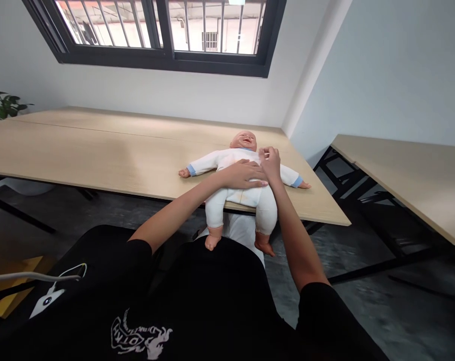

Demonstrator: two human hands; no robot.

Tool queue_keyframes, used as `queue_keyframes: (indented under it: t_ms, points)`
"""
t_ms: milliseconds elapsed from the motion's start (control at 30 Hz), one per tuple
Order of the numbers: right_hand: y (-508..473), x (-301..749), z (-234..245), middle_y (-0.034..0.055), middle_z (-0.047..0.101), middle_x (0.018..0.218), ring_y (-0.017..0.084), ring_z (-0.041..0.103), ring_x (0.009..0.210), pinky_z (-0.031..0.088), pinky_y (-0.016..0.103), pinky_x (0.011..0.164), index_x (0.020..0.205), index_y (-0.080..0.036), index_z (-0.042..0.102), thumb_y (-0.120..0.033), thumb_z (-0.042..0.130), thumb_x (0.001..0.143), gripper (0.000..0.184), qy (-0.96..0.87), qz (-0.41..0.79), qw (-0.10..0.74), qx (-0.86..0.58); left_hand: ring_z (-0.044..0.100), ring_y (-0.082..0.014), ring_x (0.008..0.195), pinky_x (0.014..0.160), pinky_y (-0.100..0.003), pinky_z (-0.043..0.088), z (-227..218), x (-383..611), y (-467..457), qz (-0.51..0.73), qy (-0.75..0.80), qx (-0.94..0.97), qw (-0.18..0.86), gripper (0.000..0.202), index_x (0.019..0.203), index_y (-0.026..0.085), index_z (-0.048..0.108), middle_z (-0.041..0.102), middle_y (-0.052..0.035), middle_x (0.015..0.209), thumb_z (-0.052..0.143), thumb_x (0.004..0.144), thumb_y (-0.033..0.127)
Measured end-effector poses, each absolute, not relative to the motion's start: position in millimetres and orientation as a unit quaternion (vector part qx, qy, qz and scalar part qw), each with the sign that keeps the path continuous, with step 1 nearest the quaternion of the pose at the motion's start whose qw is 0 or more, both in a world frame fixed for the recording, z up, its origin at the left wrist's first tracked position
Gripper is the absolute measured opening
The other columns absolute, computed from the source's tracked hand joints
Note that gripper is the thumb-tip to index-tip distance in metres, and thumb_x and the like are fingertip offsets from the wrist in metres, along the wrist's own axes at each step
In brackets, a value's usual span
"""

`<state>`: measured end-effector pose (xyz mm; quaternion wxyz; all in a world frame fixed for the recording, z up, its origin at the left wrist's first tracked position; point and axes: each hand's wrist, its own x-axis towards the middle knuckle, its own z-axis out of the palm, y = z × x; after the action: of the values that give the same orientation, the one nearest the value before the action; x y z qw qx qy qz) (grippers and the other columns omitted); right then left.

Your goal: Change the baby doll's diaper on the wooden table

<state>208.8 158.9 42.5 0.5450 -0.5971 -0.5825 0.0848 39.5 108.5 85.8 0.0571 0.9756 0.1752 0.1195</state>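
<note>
A baby doll (246, 155) in a white suit with blue cuffs lies on its back at the table's front edge. Its head points away from me, its arms are spread, and its legs hang over the edge towards my lap. My left hand (244, 174) rests flat across the doll's belly, fingers outstretched and slightly apart. Beside the doll's chest, near its shoulder on the right, is my right hand (269, 160), with its fingers curled in. Whether anything is between those fingertips is hidden.
The light wooden table (137, 150) runs along the wall under a barred window (167, 60). A second table (408, 170) stands to the right across a gap. A plant (5, 105) is at the far left. A cable (32, 276) and a white device (47, 302) are at lower left.
</note>
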Motion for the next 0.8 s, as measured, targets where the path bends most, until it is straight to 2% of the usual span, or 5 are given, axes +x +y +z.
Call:
queue_keyframes:
  t_ms: [233,367,500,633,800]
  points:
    - [98.1,242.5,7.9,0.0110,0.064,0.099,0.023,0.058,0.092,0.048,0.041,0.095,0.089,-0.018,0.054,-0.040,0.051,0.089,0.022,-0.538,0.034,0.563,-0.627,0.052,-0.0270,0.121,0.111,-0.046,0.034,85.6,47.1,127.3,0.107,0.240,0.964,0.031,0.051,0.122,0.028,0.069,0.054,-0.0097,0.134,0.030,0.103,0.054]
    - [77.0,255.8,-13.5,0.0134,0.068,0.101,0.027,0.061,0.098,0.048,0.045,0.097,0.092,-0.016,0.061,-0.046,0.052,0.089,0.030,-0.570,0.102,0.499,-0.645,0.045,-0.0289,0.132,0.116,-0.050,0.030,80.9,49.5,131.5,0.114,0.258,0.959,0.039,0.051,0.123,0.029,0.068,0.053,-0.0093,0.136,0.030,0.102,0.057]
    - [68.6,258.9,-17.6,0.0121,0.069,0.105,0.029,0.058,0.110,0.040,0.048,0.108,0.091,-0.018,0.068,-0.045,0.049,0.092,0.034,-0.656,0.113,0.417,-0.619,0.031,-0.0282,0.148,0.121,-0.052,0.025,77.0,51.6,137.2,0.112,0.276,0.952,0.066,0.056,0.132,0.029,0.062,0.039,-0.0078,0.157,0.029,0.101,0.062]
    - [62.9,259.1,-16.1,0.0095,0.068,0.101,0.028,0.057,0.105,0.044,0.046,0.102,0.087,-0.019,0.061,-0.045,0.050,0.087,0.028,-0.671,0.151,0.420,-0.592,0.025,-0.0246,0.152,0.124,-0.055,0.019,77.0,56.3,144.0,0.076,0.315,0.942,0.084,0.061,0.144,0.027,0.051,0.038,-0.0068,0.161,0.026,0.101,0.063]
    - [59.5,260.5,-14.1,0.0083,0.065,0.098,0.024,0.062,0.095,0.052,0.040,0.088,0.109,-0.020,0.050,-0.054,0.059,0.082,0.044,-0.626,0.293,0.485,-0.536,0.028,-0.0233,0.151,0.124,-0.055,0.020,77.9,58.4,147.1,0.061,0.318,0.943,0.080,0.060,0.143,0.026,0.051,0.044,-0.0048,0.158,0.023,0.102,0.059]
